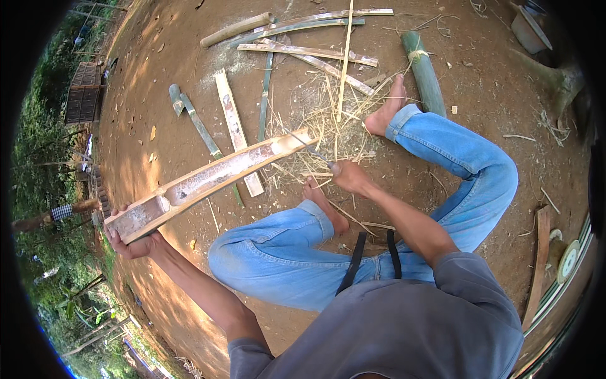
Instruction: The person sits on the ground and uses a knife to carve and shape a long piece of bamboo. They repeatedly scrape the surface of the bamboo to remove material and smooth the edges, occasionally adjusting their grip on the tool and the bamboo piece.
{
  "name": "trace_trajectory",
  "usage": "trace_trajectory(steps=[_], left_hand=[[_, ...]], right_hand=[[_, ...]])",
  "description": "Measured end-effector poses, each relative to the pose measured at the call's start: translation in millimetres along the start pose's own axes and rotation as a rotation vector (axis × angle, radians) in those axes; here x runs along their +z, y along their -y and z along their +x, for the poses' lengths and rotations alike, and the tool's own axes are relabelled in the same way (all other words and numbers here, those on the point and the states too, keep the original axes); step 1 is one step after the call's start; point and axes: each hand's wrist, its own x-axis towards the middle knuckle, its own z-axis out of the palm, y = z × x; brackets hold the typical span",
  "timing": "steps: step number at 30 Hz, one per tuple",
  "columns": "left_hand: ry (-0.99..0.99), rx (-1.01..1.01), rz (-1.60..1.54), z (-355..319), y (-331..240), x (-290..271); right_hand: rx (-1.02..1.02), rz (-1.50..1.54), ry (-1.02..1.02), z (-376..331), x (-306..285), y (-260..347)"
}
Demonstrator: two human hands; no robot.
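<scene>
My left hand [132,243] grips the lower left end of a split bamboo half [218,174], its hollow side facing up. The pale inside shows white and dark patches and a node wall near my hand. My right hand [351,177] is closed round the handle of a knife [320,155]. The knife's thin blade reaches up and left to the far end of the bamboo half and seems to touch it; the exact contact is hard to make out. Below that end lies a heap of bamboo shavings [315,126], between my bare feet.
Several split bamboo strips [309,53] lie on the dirt ahead. A whole green bamboo piece [424,76] rests beside my right foot. At left are a green bamboo length [197,123] and a pale half [233,117]. A basin [530,30] stands far right, near a tree root.
</scene>
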Motion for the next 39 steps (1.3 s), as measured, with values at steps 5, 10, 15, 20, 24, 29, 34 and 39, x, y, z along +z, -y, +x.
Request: trace_trajectory(steps=[5, 10, 15, 20, 24, 29, 34, 39], left_hand=[[0.25, 0.081, -0.176, -50.8, -40.0, 21.6], [0.227, 0.154, -0.17, -77.9, -50.3, 28.6], [0.187, 0.18, -0.118, -76.2, -43.3, 21.8], [0.182, 0.185, -0.102, -67.7, -39.5, 34.9], [0.117, 0.17, -0.042, -71.2, -39.1, 34.8], [0.228, 0.128, -0.14, -58.4, -36.8, 26.6], [0.242, 0.105, -0.103, -55.5, -38.3, 24.0], [0.324, 0.105, -0.161, -48.7, -35.9, 27.0]], right_hand=[[-0.475, 0.113, 0.104, -51.3, 38.4, 76.0], [-0.234, 0.122, -0.033, -20.8, 36.8, 41.1], [-0.099, 0.028, -0.062, -1.0, 18.5, 8.1], [-0.028, 0.031, -0.083, 21.2, 26.0, -23.4], [0.147, -0.016, -0.04, 31.8, 18.0, -30.5], [0.057, -0.046, -0.136, 40.3, 29.3, -43.6], [0.065, -0.057, -0.091, 44.4, 33.4, -58.2], [0.218, -0.07, -0.167, 70.6, 13.9, -92.2]])
